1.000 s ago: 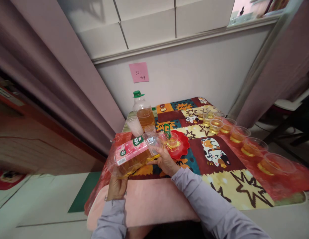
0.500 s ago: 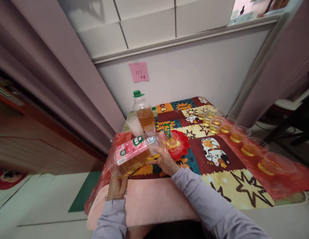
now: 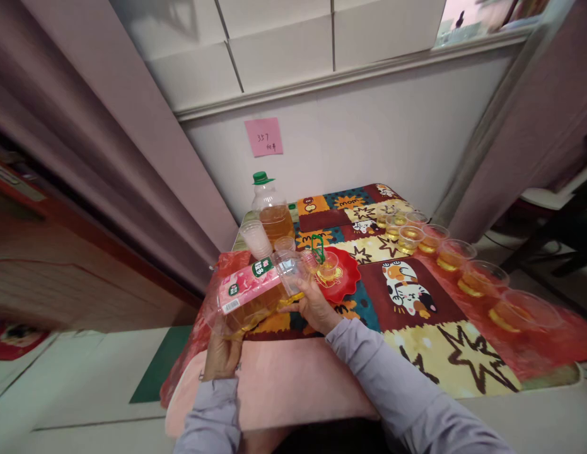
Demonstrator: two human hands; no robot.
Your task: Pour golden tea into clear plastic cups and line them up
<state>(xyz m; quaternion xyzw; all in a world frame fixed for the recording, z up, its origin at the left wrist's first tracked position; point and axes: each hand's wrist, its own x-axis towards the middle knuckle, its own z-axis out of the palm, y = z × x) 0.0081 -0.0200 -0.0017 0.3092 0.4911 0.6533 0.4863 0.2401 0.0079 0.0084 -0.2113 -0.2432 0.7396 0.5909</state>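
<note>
A clear plastic bottle [image 3: 248, 293] with a pink label and amber liquid is tilted, its neck toward the right. My left hand [image 3: 223, 354] is closed under its base end, fingers partly hidden behind it. My right hand [image 3: 314, 306] grips the bottle near the neck. Just beyond the neck, a clear plastic cup [image 3: 328, 266] holding some yellowish liquid stands on a red scalloped plate [image 3: 347, 287]. A green loop [image 3: 318, 247], apparently the bottle's handle or cap ring, shows above the neck.
Behind the bottle stand a large green-capped jug [image 3: 277, 221] of amber liquid, a stack of clear cups [image 3: 255, 238] and a single cup [image 3: 285, 244]. Several cups of yellow liquid [image 3: 456, 254] line the table's right side. A patterned mat [image 3: 416, 296] covers the tabletop.
Almost nothing differs. The bottle stays tilted in both hands, and the liquid in the cup on the red plate looks about the same.
</note>
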